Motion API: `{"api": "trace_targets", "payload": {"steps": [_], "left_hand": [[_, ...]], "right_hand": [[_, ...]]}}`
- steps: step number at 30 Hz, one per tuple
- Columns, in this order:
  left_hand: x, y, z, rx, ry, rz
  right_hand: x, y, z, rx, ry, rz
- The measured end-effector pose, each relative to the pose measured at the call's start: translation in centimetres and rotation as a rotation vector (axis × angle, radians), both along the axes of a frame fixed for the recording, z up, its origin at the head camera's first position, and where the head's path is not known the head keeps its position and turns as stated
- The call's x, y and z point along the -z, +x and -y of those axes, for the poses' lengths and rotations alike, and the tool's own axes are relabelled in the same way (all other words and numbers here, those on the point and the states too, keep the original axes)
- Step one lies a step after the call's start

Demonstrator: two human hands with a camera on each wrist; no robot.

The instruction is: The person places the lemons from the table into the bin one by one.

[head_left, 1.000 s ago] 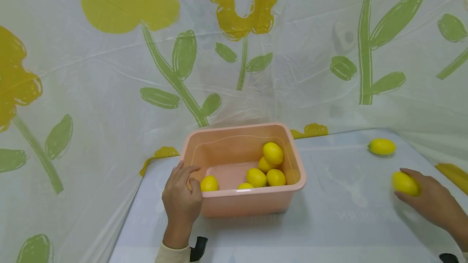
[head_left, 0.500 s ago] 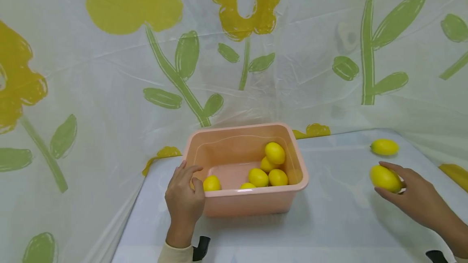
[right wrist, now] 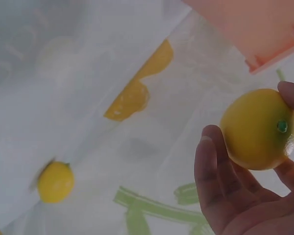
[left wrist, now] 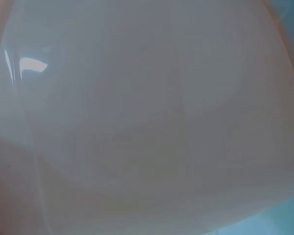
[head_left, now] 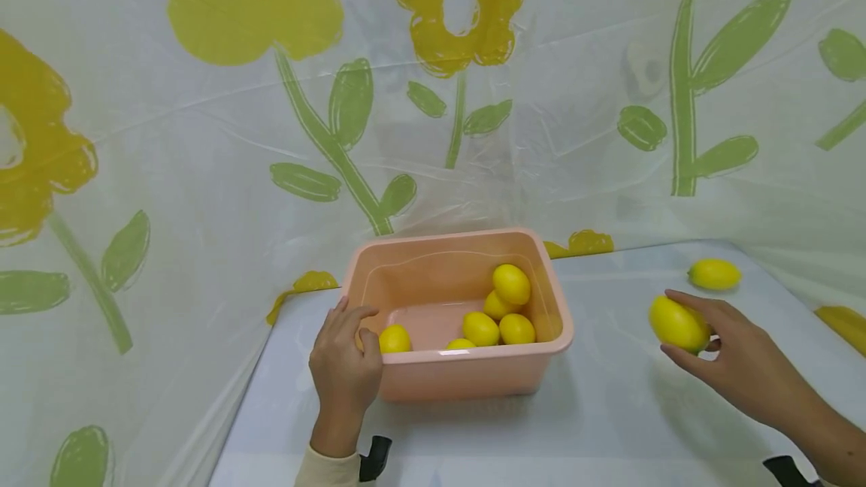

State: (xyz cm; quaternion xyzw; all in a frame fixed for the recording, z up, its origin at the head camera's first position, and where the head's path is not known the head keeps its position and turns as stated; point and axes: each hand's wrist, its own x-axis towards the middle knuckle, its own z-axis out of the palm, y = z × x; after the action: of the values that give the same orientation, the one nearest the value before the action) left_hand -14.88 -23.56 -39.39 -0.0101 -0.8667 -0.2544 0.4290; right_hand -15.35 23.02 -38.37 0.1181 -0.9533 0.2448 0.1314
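A pink plastic basin (head_left: 460, 374) stands on the table with several yellow lemons (head_left: 480, 329) inside, most of them toward its right end. My left hand (head_left: 346, 367) grips the basin's left front rim, thumb over the edge. In the left wrist view the basin's wall (left wrist: 147, 107) fills nearly everything. Off to the right, my right hand (head_left: 744, 359) holds a lemon (head_left: 679, 324) between thumb and fingers, above the table. The right wrist view shows that lemon (right wrist: 257, 129) with its green stem end, in the fingers.
Another lemon (head_left: 714, 274) lies at the table's far right corner, behind my right hand. The white table (head_left: 609, 419) extends between basin and right hand. Behind it hangs a white sheet (head_left: 561, 156) printed with yellow flowers and green leaves.
My right hand has moved left toward the basin, carrying the lemon and lifting it slightly. My left hand keeps its grip on the rim. The whole view has shifted a little.
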Motion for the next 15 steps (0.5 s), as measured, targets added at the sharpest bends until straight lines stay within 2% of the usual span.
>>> {"api": "trace_targets", "payload": {"steps": [5,11,15], "left_hand": [[0.0,0.0,0.0,-0.001,-0.007,0.009],[0.0,-0.1,0.0,0.000,-0.007,0.013],[0.0,-0.1,0.1,0.003,-0.005,0.008]], "right_hand": [[-0.7,0.3,0.9,-0.006,0.025,-0.041],[-1.8,0.7,1.9,-0.042,0.029,-0.138],[-2.6,0.8,2.6,-0.055,0.029,-0.152]]}}
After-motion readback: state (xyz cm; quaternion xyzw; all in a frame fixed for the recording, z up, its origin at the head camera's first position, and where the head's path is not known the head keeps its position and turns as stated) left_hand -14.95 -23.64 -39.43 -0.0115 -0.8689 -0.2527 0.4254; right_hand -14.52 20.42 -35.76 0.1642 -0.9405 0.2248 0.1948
